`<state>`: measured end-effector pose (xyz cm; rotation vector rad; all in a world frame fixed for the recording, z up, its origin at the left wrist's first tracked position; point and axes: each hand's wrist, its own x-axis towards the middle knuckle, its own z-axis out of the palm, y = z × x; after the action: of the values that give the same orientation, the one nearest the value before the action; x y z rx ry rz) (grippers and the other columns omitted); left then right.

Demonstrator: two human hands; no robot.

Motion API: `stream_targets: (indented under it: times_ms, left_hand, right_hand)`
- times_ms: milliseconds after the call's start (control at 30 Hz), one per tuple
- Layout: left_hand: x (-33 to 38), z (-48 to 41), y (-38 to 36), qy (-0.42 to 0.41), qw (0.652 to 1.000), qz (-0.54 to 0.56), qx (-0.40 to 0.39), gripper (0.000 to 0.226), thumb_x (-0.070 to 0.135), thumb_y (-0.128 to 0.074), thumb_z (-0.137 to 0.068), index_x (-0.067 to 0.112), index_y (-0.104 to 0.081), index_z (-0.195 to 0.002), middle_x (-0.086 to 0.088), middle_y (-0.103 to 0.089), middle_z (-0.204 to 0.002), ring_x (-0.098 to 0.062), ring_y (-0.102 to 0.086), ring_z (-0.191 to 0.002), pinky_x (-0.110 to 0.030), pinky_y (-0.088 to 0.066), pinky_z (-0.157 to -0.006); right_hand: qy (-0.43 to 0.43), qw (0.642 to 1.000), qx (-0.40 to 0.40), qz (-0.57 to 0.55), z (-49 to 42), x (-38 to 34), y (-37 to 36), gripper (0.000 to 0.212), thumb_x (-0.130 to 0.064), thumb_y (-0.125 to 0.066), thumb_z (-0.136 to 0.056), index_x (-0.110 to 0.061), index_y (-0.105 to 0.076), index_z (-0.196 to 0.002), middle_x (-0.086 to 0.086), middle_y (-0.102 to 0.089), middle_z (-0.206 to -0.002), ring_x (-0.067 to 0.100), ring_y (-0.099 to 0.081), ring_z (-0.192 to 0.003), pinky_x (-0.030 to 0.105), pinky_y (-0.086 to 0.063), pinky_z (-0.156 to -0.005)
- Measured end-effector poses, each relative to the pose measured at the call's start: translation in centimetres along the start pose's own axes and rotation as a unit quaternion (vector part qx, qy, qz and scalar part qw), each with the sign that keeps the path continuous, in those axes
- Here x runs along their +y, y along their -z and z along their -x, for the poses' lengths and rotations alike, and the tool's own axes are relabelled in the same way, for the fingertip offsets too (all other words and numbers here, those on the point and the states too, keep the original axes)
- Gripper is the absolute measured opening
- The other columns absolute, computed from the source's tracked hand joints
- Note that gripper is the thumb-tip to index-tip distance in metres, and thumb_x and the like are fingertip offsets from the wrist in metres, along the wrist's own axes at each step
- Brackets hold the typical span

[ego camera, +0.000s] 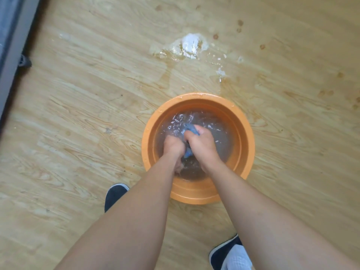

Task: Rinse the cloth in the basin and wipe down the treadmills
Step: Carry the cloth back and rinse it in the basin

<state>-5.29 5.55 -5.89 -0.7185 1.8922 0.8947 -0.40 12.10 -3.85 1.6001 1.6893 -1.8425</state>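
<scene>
An orange basin (pixel 194 99) stands on the wooden floor, holding murky, rippling water. Both my hands are inside it. My left hand (pixel 173 146) and my right hand (pixel 202 143) grip a blue cloth (pixel 190 129) bunched between them, partly under the water. A bit of cloth shows above my right thumb and another bit below, between the two wrists. A grey treadmill edge (pixel 13 47) runs along the far left of the view.
A puddle of spilled water (pixel 187 47) shines on the floor beyond the basin, with dark drip spots to the right. My dark shoes (pixel 115 195) stand near the basin, left and lower right. Open wooden floor lies to the left.
</scene>
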Motion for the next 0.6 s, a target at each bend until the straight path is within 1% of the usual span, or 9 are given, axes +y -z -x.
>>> stream_targets:
  times_ms: [100,167,200,267,333,400,467,533,600]
  left_hand:
    - [0.0,0.0,-0.8,0.015,0.997,0.042,-0.057,0.029,0.036,-0.055,-0.101,0.012,-0.068,-0.092,-0.012,-0.069,-0.086,-0.027,-0.066,-0.074,-0.027,-0.049,-0.058]
    - [0.1,0.2,-1.4,0.013,0.99,0.121,-0.068,0.024,0.029,-0.056,-0.107,0.017,-0.067,-0.09,-0.006,-0.067,-0.079,-0.022,-0.061,-0.066,-0.019,-0.044,-0.047]
    - [0.0,0.2,-1.7,0.007,0.988,0.142,-0.066,0.026,0.026,-0.055,-0.109,0.018,-0.065,-0.086,-0.003,-0.065,-0.075,-0.021,-0.058,-0.065,-0.019,-0.043,-0.047]
    - [-0.4,0.2,-1.9,-0.02,0.983,0.17,-0.067,0.026,0.027,-0.051,-0.112,0.02,-0.066,-0.091,0.0,-0.068,-0.079,-0.021,-0.061,-0.071,-0.026,-0.051,-0.063]
    - [-0.4,0.7,-1.5,-0.036,0.98,0.172,-0.09,0.023,0.031,-0.051,-0.113,0.019,-0.068,-0.104,-0.003,-0.072,-0.087,-0.021,-0.067,-0.078,-0.036,-0.056,-0.077]
    - [-0.2,1.1,-0.4,-0.053,0.978,0.159,-0.128,0.023,0.036,-0.061,-0.109,0.016,-0.064,-0.098,-0.008,-0.074,-0.088,-0.023,-0.071,-0.079,-0.04,-0.059,-0.081]
    - [-0.3,1.8,0.8,-0.07,0.974,0.15,-0.152,0.024,0.03,-0.08,-0.096,0.016,-0.061,-0.097,-0.01,-0.077,-0.092,-0.025,-0.074,-0.081,-0.039,-0.061,-0.081]
    - [-1.4,1.9,1.7,-0.084,0.977,0.143,-0.137,0.039,0.014,-0.09,-0.079,0.019,-0.064,-0.108,-0.011,-0.079,-0.109,-0.028,-0.077,-0.093,-0.042,-0.062,-0.088]
    - [-2.7,1.9,2.1,-0.061,0.987,0.128,-0.079,0.048,0.008,-0.086,-0.082,0.021,-0.062,-0.121,-0.009,-0.074,-0.124,-0.027,-0.075,-0.105,-0.044,-0.062,-0.096]
  right_hand:
    - [-0.012,0.998,-0.014,0.065,-0.5,0.0,-0.9,0.04,-0.045,-0.057,-0.096,-0.018,-0.049,-0.067,-0.003,-0.058,-0.068,0.02,-0.056,-0.068,0.037,-0.045,-0.068]
    - [-0.002,0.992,0.037,0.123,-1.5,0.0,-0.7,0.038,-0.042,-0.055,-0.099,-0.019,-0.051,-0.068,0.0,-0.064,-0.076,0.028,-0.06,-0.078,0.039,-0.047,-0.074]
    - [-0.002,0.988,0.056,0.141,-2.1,0.0,-0.6,0.036,-0.035,-0.055,-0.099,-0.018,-0.05,-0.068,0.004,-0.064,-0.076,0.03,-0.06,-0.08,0.039,-0.046,-0.073]
    - [-0.02,0.991,0.057,0.123,-3.2,-0.3,-0.4,0.033,-0.026,-0.056,-0.096,-0.013,-0.053,-0.066,0.007,-0.064,-0.073,0.034,-0.063,-0.081,0.039,-0.047,-0.071]
    - [-0.056,0.994,0.047,0.078,-4.0,-0.3,-0.5,0.029,-0.029,-0.058,-0.095,-0.013,-0.062,-0.072,0.007,-0.072,-0.081,0.034,-0.07,-0.086,0.04,-0.054,-0.079]
    - [-0.073,0.994,0.039,0.068,-4.4,-0.2,-0.4,0.031,-0.036,-0.058,-0.096,-0.013,-0.067,-0.078,0.009,-0.076,-0.088,0.032,-0.072,-0.088,0.041,-0.057,-0.084]
    - [-0.087,0.991,0.062,0.08,-4.4,-0.1,0.5,0.031,-0.036,-0.054,-0.097,-0.011,-0.071,-0.091,0.014,-0.076,-0.103,0.034,-0.07,-0.1,0.043,-0.055,-0.092]
    - [-0.105,0.984,0.116,0.084,-4.6,0.4,1.7,0.037,-0.034,-0.052,-0.098,-0.006,-0.071,-0.113,0.019,-0.071,-0.12,0.038,-0.065,-0.114,0.042,-0.05,-0.101]
    - [-0.118,0.981,0.149,0.028,-4.5,0.7,2.7,0.038,-0.035,-0.06,-0.09,-0.008,-0.074,-0.112,0.013,-0.073,-0.117,0.035,-0.067,-0.11,0.044,-0.052,-0.102]
